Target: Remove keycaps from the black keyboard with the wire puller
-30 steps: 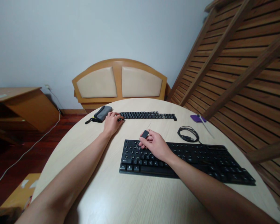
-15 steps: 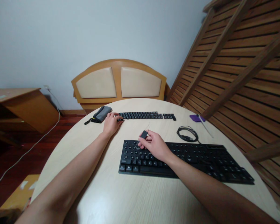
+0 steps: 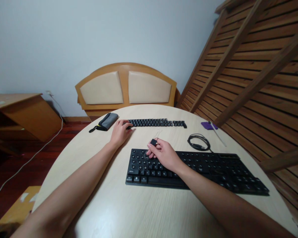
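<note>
My left hand (image 3: 121,132) is at the left end of the rows of loose black keycaps (image 3: 150,122), its fingers closed around a dark keycap there; the fingers partly cover it. In my right hand (image 3: 162,152) is a keycap puller (image 3: 153,141), with a small black grip and thin wire loops sticking out at both ends. It is held above the upper left part of a black keyboard (image 3: 169,181). Bare switches show across much of that keyboard, while keycaps remain along its lower left rows. My right forearm hides some of its middle.
A grey and black zip pouch (image 3: 108,121) lies left of the keycaps. Behind the keyboard sits its coiled cable (image 3: 198,142). Farther right are a purple item (image 3: 208,125) and a thin brush-like stick (image 3: 218,134). The round table (image 3: 101,195) stands by slatted wood (image 3: 258,82).
My left hand has shifted slightly right along the keycap rows, its fingers still at their left end. The puller has turned a little in my right hand, its wires showing more clearly.
</note>
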{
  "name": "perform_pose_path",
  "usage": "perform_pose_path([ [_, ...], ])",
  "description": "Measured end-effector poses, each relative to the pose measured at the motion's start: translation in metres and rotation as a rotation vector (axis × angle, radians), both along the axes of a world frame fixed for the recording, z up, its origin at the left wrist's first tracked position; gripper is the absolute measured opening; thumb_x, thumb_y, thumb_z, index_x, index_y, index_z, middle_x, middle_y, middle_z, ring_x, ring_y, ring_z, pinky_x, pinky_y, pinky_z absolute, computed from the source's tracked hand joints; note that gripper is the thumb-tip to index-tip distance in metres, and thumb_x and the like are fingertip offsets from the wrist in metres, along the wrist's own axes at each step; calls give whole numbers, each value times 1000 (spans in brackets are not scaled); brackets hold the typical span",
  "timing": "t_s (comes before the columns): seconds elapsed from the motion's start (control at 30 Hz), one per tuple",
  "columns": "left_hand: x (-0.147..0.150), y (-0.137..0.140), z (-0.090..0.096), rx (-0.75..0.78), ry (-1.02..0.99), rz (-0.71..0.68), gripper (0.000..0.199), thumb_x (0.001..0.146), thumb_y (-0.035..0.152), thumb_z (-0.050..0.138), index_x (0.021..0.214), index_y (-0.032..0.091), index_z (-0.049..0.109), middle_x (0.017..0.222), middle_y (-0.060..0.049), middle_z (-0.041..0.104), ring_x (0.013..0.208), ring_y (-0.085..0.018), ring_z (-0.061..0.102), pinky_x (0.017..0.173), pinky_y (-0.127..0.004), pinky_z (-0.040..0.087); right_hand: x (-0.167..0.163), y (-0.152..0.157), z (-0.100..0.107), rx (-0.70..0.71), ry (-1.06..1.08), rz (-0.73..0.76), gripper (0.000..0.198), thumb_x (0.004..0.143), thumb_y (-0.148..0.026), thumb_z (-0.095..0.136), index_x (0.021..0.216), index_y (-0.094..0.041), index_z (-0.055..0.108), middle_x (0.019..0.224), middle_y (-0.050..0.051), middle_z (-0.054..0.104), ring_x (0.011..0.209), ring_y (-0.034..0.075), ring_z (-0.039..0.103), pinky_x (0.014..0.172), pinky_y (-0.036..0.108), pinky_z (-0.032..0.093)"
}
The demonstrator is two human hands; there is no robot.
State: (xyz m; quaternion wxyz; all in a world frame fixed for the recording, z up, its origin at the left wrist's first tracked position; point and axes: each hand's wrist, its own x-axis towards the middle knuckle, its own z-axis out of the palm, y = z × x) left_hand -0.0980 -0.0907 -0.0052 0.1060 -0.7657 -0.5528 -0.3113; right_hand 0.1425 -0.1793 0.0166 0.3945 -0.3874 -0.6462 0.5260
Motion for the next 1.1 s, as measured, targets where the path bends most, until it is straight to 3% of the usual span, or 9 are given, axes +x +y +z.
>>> perform_pose_path([
  [0.13, 17, -16, 14, -146, -106, -249, 17, 89, 26, 60, 102, 20, 68, 103, -8, 67, 99, -25, 58, 90, -42, 47, 2, 0, 3, 30, -35, -5, 24, 88, -40, 59, 88, -16, 59, 76, 6, 70, 63, 14, 66, 62, 28, 54],
  [0.3, 40, -41, 39, -434, -162, -543, 15, 89, 26, 58, 99, 19, 67, 88, -4, 71, 76, -17, 65, 66, -28, 53, 12, -2, 17, 110, -171, 92, 22, 89, -38, 58, 91, -17, 63, 84, 7, 72, 68, 17, 69, 66, 30, 56],
  [0.4, 51, -60, 48, -578, -141, -700, 19, 89, 22, 57, 106, 19, 64, 89, -5, 71, 75, -17, 66, 68, -29, 53, 20, -5, 20, 134, -213, 92, 24, 90, -40, 57, 92, -18, 64, 84, 7, 72, 67, 18, 69, 64, 30, 55],
  [0.53, 54, -81, 44, -478, -22, -686, 30, 84, 17, 62, 114, 20, 59, 100, -8, 70, 89, -21, 66, 77, -35, 54, 24, -13, 11, 102, -161, 43, 25, 89, -42, 58, 88, -18, 64, 80, 6, 72, 72, 19, 70, 69, 32, 57],
  [0.63, 50, -93, 35, -431, -54, -649, 30, 85, 17, 61, 115, 21, 58, 108, -9, 68, 100, -22, 63, 87, -38, 53, 23, -18, 4, 90, -129, -4, 26, 87, -43, 61, 87, -18, 66, 79, 6, 72, 71, 19, 70, 69, 32, 58],
  [0.87, 45, -112, 42, -549, -95, -608, 39, 88, 25, 61, 126, 25, 51, 120, -8, 63, 111, -23, 60, 97, -41, 49, 23, -22, 0, 117, -90, -38, 23, 87, -41, 62, 86, -19, 67, 79, 6, 72, 74, 21, 71, 70, 32, 59],
  [1.1, 44, -116, 43, -560, -93, -627, 43, 88, 21, 61, 128, 26, 49, 123, -8, 62, 114, -23, 58, 99, -41, 48, 23, -25, 3, 181, -170, -27, 22, 89, -39, 60, 86, -19, 68, 80, 5, 73, 74, 21, 71, 69, 31, 57],
])
